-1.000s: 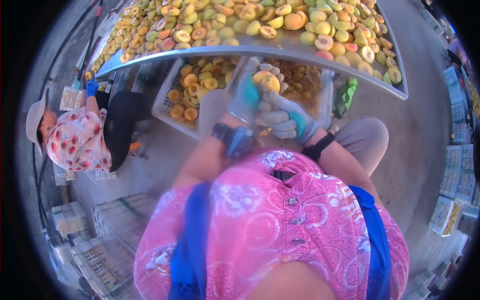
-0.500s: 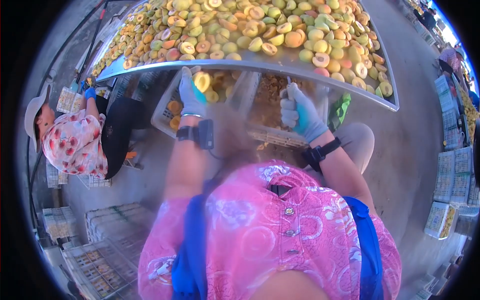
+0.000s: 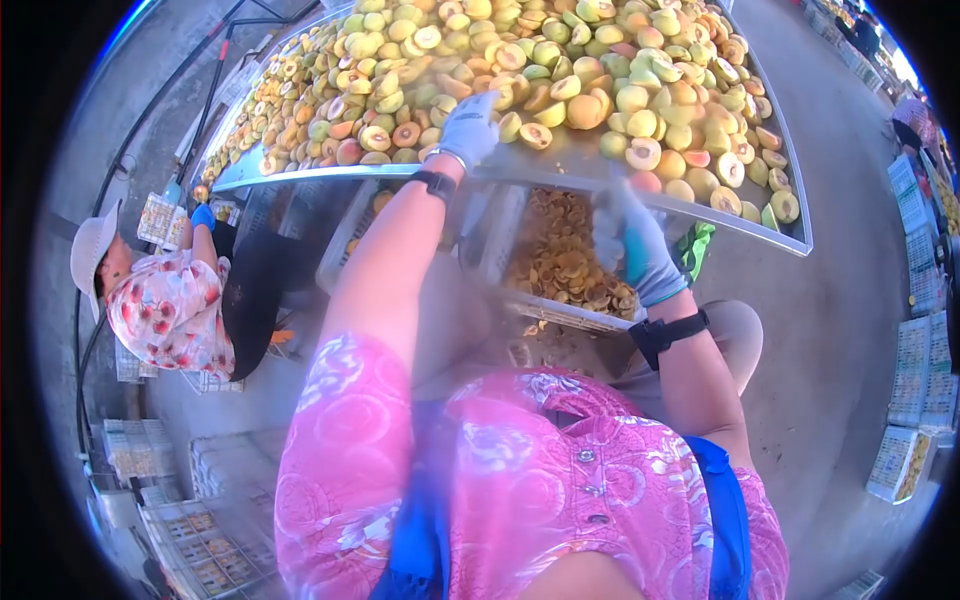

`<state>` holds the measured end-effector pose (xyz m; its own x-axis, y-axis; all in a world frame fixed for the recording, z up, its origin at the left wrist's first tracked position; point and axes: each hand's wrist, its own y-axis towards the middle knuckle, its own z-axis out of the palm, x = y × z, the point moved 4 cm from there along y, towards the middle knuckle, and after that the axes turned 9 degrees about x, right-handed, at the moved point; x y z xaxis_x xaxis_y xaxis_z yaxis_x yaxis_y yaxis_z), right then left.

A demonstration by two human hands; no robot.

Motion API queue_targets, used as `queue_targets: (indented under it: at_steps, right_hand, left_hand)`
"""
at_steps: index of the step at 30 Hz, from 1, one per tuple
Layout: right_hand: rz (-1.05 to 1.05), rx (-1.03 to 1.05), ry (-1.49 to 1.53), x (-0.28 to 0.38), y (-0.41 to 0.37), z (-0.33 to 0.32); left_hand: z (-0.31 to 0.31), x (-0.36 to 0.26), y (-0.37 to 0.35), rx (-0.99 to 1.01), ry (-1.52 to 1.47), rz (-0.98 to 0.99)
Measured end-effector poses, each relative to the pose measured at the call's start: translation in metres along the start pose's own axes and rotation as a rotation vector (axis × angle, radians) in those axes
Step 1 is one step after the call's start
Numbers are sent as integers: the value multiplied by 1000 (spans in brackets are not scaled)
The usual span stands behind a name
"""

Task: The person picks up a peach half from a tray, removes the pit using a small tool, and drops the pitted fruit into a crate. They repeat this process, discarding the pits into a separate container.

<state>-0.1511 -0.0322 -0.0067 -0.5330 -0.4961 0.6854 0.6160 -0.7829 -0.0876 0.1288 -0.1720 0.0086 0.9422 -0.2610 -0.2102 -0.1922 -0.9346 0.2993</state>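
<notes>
My left hand [image 3: 468, 132], in a pale glove, reaches over the tray's front rim to the halved peaches [image 3: 560, 82]. Its fingers are stretched out at the edge of the pile, with their tips partly hidden among the fruit. My right hand [image 3: 628, 245], also gloved, is curled above the crate of scraps and smeared by motion. A thin small tool stands up out of its fist, too blurred to name. Orange-brown fruit scraps [image 3: 570, 245] fill the crate below it.
The big metal tray's front rim [image 3: 330, 174] spans the view. A second white crate [image 3: 340, 235] stands under it, left of the scraps crate [image 3: 570, 312]. A co-worker [image 3: 165, 305] sits at the left. Stacked crates [image 3: 910, 370] line the right side; more crates [image 3: 205, 540] stand lower left.
My left hand held a peach half over the left crate; that half is out of it now. The hand has moved up and right to the pile. My right hand has shifted slightly right and down.
</notes>
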Motion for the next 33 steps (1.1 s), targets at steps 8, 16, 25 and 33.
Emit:
queue_targets:
  at_steps: [8,16,25,33]
  right_hand:
    - [37,-9,-42,5,2,1]
    - [6,-25,-186,-7,12,13]
    - [-39,-69,-441,-26,6,36]
    - [-50,-86,-377,-23,-4,39]
  left_hand:
    - [5,-20,15,562,-24,-18]
    - [26,-22,-8,329,-650,-274]
    - [-3,-118,-74,101,-1997,-345]
    - [27,-135,-100,113,-2159,-381]
